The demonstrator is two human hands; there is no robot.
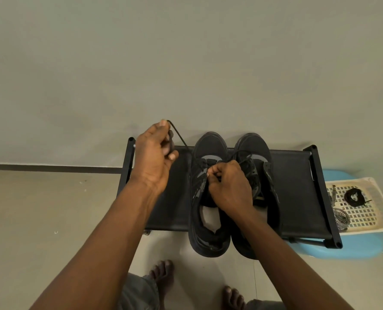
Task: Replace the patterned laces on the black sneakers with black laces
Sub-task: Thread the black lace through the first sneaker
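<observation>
Two black sneakers stand side by side on a low black rack, toes toward the wall. My left hand pinches one end of a black lace and holds it taut, up and to the left of the left sneaker. My right hand is curled over the left sneaker's eyelets, pinching the lace there. The right sneaker has its tongue open, and part of it is hidden by my right hand. A coiled black lace and patterned laces lie on a white perforated mat at the right.
The white mat rests on a light blue stool just right of the rack. A grey wall rises behind the rack. My bare feet stand on the pale floor in front.
</observation>
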